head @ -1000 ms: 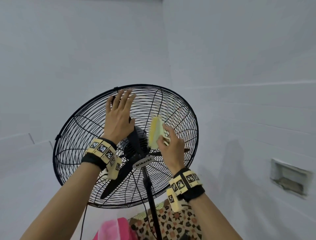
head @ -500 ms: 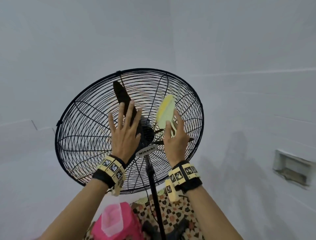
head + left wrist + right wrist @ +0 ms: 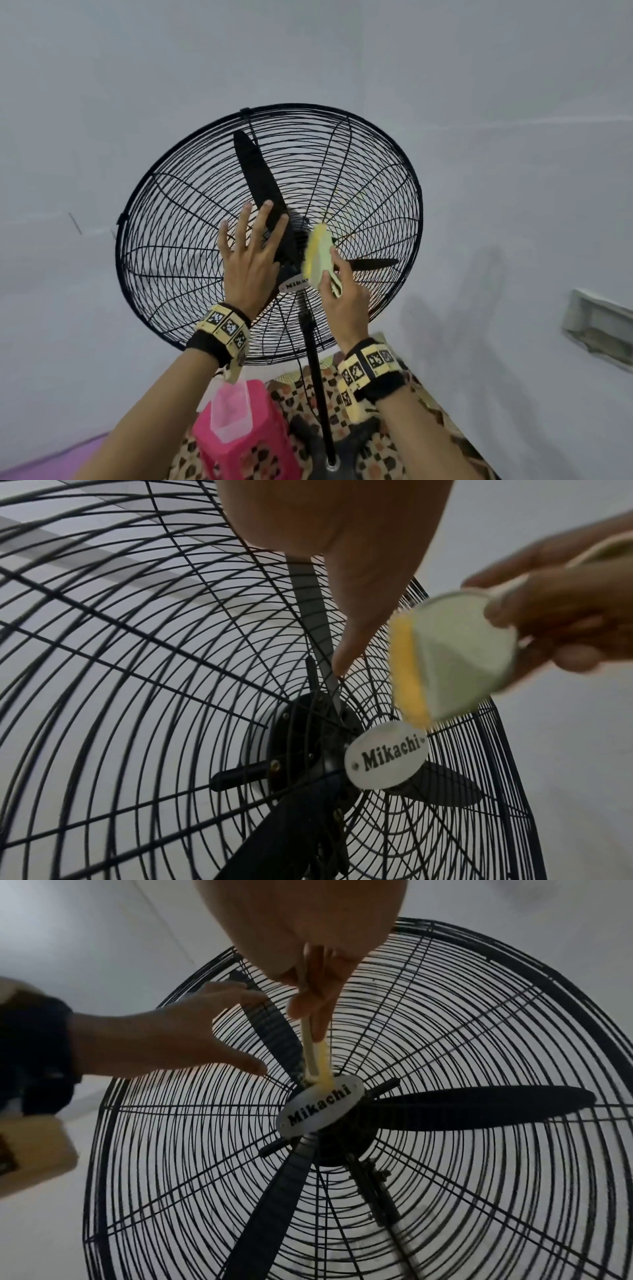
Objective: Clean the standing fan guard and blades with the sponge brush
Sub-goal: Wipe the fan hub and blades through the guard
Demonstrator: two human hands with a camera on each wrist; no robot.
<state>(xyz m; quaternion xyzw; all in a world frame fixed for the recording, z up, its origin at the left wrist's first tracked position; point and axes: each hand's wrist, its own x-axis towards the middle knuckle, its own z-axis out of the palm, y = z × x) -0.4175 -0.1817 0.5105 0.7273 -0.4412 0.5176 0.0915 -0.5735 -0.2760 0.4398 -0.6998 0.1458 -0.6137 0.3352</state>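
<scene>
A black standing fan with a round wire guard [image 3: 171, 212] [image 3: 120, 669] [image 3: 479, 1191] tilts upward; its black blades [image 3: 257, 171] [image 3: 479, 1110] sit inside, and a white "Mikachi" badge [image 3: 387, 756] [image 3: 318, 1107] marks the hub. My left hand [image 3: 250, 253] lies flat with straight, spread fingers on the guard left of the hub. My right hand [image 3: 346, 294] [image 3: 308, 988] grips the handle of a yellow and pale-green sponge brush [image 3: 318, 253] [image 3: 445, 664] [image 3: 316, 1053], whose head presses on the guard just right of and above the badge.
The fan's black pole [image 3: 318, 394] runs down to its base. A pink plastic stool [image 3: 246, 442] with a clear container [image 3: 229, 411] on it stands lower left, on a patterned mat [image 3: 394, 455]. Grey walls surround; a recessed wall box [image 3: 599, 329] is at right.
The left hand slid down from the guard's upper part to beside the hub. The sponge brush rose, then came back down toward the badge. The view shifted downward.
</scene>
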